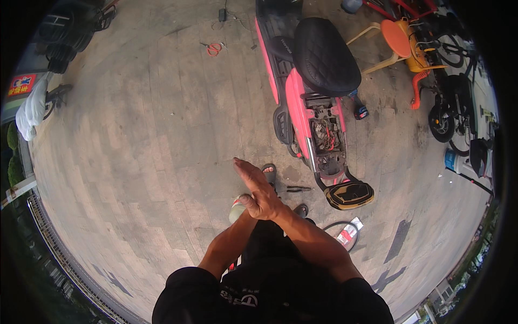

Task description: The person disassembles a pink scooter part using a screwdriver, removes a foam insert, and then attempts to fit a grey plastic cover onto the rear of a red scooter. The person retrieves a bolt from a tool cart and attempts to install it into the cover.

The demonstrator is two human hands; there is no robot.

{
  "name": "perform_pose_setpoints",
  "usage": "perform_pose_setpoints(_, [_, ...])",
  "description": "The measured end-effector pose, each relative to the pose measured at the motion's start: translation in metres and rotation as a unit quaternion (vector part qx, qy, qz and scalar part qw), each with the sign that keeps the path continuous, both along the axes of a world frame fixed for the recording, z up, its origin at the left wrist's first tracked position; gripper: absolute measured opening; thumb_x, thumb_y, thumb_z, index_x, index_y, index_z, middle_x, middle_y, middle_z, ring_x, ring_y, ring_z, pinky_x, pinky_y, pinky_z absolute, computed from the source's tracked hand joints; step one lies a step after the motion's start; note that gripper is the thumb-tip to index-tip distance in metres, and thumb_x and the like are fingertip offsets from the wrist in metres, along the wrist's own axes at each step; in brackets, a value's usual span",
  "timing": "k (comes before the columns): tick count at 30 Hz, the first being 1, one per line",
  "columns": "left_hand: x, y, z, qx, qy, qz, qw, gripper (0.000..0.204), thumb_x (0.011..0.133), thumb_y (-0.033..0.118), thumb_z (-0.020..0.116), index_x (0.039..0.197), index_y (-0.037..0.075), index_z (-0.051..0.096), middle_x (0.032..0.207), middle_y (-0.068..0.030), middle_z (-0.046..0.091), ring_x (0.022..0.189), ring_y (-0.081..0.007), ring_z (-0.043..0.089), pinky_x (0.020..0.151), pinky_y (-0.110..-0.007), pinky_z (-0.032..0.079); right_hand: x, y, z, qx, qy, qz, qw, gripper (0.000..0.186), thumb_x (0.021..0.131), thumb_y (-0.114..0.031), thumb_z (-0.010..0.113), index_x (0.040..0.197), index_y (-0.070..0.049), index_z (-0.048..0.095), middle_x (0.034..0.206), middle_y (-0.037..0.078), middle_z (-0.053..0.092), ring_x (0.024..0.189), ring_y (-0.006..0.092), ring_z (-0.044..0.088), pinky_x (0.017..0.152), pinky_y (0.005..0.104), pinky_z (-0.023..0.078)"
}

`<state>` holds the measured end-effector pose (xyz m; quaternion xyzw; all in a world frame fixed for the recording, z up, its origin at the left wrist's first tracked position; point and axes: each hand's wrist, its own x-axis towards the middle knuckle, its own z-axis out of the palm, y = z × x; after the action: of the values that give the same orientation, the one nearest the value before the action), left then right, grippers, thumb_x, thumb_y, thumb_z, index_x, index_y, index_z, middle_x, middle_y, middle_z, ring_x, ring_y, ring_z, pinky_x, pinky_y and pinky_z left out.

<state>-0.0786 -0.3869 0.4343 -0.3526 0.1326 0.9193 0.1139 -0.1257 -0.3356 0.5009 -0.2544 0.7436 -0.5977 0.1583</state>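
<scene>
While the right hand and left hand meet together, the pink scooter stands ahead and rightward of them.
Its long axis runs away from the hands, the right one nearer; its open bay, ahead-right, holds tangled wires. The left is mostly hidden; no grip shows.

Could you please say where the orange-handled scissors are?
In the head view, the orange-handled scissors lie toward the top, left of the pink scooter, below a small black box.
</scene>
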Motion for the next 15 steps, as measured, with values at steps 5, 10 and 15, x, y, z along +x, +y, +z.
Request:
perform_pose_setpoints(5, [0.020, -0.068, -0.016, 0.034, -0.070, -0.098, 0.992, 0.081, 0.091, 0.070, 0.027, 0.141, 0.007, 0.037, 0.142, -0.0175, 0.042, 0.126, -0.0369, 0.044, 0.106, -0.052, 0.032, 0.084, 0.155, -0.055, 0.452, -0.308, 0.030, 0.837, 0.054, 0.089, -0.048, 0.051, 0.129, -0.011, 0.053, 0.125, 0.020, 0.057, 0.114, 0.0386, 0.055, 0.095, 0.0529, 0.041])
perform_pose_setpoints(10, [0.080, -0.171, -0.075, -0.395, -0.318, -0.312, 0.803, 0.065, 0.089, 0.051, 0.054, 0.135, 0.006, 0.043, 0.129, -0.0175, 0.052, 0.100, -0.0336, 0.059, 0.071, -0.039, 0.047, 0.233, 0.397, -0.036, 0.572, -0.445, -0.210, 0.657, 0.050, 0.087, -0.046, 0.049, 0.113, -0.007, 0.065, 0.115, 0.021, 0.063, 0.109, 0.0377, 0.059, 0.095, 0.0445, 0.045])
perform_pose_setpoints(15, [0.094, -0.198, -0.082, -0.495, -0.443, -0.442, 0.603, 0.029, 0.087, 0.035, 0.060, 0.088, 0.007, 0.052, 0.064, -0.0039, 0.046, 0.045, -0.0174, 0.041, 0.041, -0.032, 0.030, 0.342, 0.473, -0.012, 0.253, -0.471, -0.561, 0.632, 0.022, 0.090, -0.028, 0.053, 0.084, -0.008, 0.060, 0.069, -0.001, 0.052, 0.054, 0.0053, 0.045, 0.044, 0.0221, 0.034])
